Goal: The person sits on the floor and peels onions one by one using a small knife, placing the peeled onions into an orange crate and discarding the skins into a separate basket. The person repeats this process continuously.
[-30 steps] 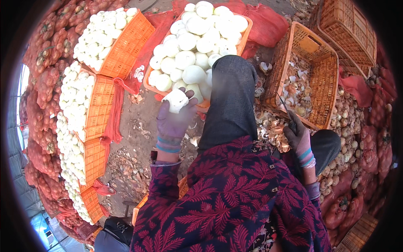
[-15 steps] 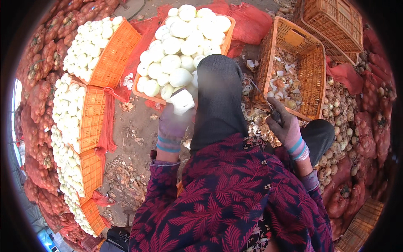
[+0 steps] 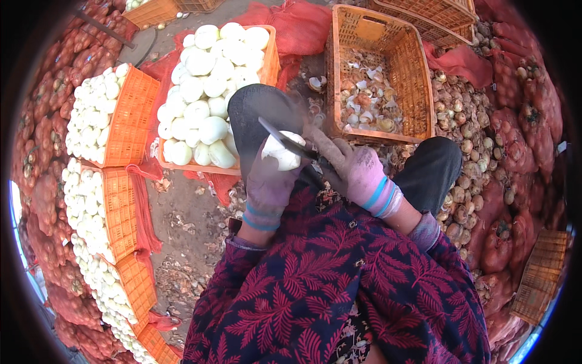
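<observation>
In front of my lap, my gloved left hand (image 3: 271,185) is closed on a white peeled onion (image 3: 280,159). My gloved right hand (image 3: 342,167) grips a knife, whose blade (image 3: 273,130) lies across the top of the onion. Just beyond my left knee stands an orange crate (image 3: 197,170) heaped with large white onions (image 3: 212,128). To the right of it, an orange crate (image 3: 423,100) holds loose peels and skins (image 3: 364,103). Some of my fingers are blurred, and the knife's handle is mostly hidden in my right hand.
Orange crates (image 3: 120,209) of white onions line the left side. Piled red mesh sacks (image 3: 515,145) of onions frame both sides. Loose unpeeled onions (image 3: 461,151) lie on the right. Empty-looking stacked crates (image 3: 421,15) stand at the back right. Red netting (image 3: 291,27) and scraps cover parts of the floor.
My right hand has swung leftward with the knife from beside the peel crate onto the onion. My left hand has shifted rightward with the onion. The view has turned.
</observation>
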Demonstrator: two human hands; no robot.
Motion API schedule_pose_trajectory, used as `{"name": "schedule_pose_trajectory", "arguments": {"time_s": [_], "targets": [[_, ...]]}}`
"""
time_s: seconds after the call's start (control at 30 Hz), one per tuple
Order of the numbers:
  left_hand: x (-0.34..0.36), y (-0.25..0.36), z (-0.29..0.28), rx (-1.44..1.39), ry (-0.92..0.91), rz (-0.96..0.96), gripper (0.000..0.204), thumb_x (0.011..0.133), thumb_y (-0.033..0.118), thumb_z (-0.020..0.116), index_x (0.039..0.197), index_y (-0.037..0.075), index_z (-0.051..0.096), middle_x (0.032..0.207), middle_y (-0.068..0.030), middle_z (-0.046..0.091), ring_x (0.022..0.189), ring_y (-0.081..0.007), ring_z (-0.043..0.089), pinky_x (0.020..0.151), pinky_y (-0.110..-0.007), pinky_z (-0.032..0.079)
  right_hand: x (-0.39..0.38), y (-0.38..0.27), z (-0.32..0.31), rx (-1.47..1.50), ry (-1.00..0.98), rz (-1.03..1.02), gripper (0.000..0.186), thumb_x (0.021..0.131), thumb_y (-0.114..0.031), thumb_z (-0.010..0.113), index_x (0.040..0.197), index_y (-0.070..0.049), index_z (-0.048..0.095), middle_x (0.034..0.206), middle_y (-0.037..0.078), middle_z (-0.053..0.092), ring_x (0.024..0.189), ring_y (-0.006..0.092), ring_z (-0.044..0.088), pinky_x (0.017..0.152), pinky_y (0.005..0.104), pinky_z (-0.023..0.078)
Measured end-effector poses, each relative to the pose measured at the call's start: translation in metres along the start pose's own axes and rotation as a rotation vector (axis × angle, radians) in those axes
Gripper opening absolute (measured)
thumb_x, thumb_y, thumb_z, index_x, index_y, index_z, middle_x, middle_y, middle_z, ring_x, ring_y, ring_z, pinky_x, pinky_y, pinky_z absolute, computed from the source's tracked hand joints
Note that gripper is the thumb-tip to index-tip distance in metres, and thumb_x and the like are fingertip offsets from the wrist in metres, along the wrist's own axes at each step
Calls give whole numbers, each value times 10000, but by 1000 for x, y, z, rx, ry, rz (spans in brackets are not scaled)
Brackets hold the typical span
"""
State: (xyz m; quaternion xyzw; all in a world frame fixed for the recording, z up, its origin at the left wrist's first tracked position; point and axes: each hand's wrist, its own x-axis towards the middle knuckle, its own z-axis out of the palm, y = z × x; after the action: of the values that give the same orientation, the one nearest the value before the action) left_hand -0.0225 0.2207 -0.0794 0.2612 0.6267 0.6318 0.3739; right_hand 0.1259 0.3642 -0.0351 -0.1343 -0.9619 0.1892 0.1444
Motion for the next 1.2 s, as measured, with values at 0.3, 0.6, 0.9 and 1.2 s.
{"name": "schedule_pose_trajectory", "arguments": {"time_s": [0.3, 0.6, 0.9, 1.2], "targets": [[10, -10, 3, -704, -114, -17, 556, 927, 150, 628, 1421, -31, 446, 1336, -276, 585, 1233, -428, 607, 1064, -522, 526, -17, 25, -10, 203, -11, 279, 787, 895, -131, 675, 1599, -189, 330, 1108, 207, 711, 847, 404, 709, 737, 498, 572], [9, 3, 13, 232, 0, 220, 591, 853, 27, 659, 1403, -3, 442, 1247, -134, 633, 1116, -280, 669, 986, -400, 564, -7, 3, -5, 130, -93, 66, 877, 859, -143, 731, 1617, -165, 291, 906, 171, 630, 747, 356, 670, 604, 458, 545], [12, -2, 22, -258, -197, 1, 443, 977, 24, 574, 1398, -38, 454, 1340, -217, 605, 1203, -328, 640, 1003, -440, 564, -11, 10, -9, 1257, -124, 749, 674, 950, -4, 625, 1577, -104, 401, 896, -14, 656, 608, 33, 479, 535, 208, 397], [13, 3, 13, -666, -338, -99, 440, 1039, 177, 539, 1405, -57, 467, 1387, -289, 555, 1304, -403, 559, 1082, -483, 507, -13, 19, -21, 740, -61, 578, 653, 942, -76, 694, 1533, -7, 425, 1257, 106, 673, 1100, 104, 614, 961, 292, 519]]}}
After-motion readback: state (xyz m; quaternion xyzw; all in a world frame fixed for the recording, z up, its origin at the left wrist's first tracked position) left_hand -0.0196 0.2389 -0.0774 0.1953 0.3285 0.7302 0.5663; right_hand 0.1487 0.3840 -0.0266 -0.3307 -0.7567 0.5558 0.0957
